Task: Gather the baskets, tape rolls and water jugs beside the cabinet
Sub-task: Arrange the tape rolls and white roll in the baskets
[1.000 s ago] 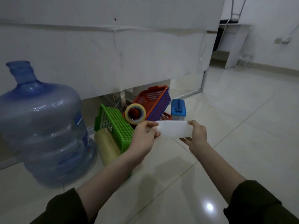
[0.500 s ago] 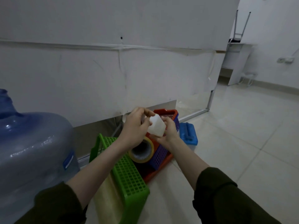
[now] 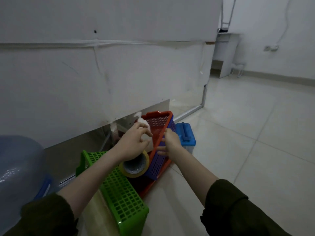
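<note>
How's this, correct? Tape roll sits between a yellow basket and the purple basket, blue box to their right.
Not quite. Head view shows a green basket, not a yellow one. The tape roll does sit between it and the purple basket, blue box to their right.

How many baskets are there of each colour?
Green basket: 1
Purple basket: 1
Orange-red baskets: 2; the second shows only an edge under the purple one
Total: 4
</note>
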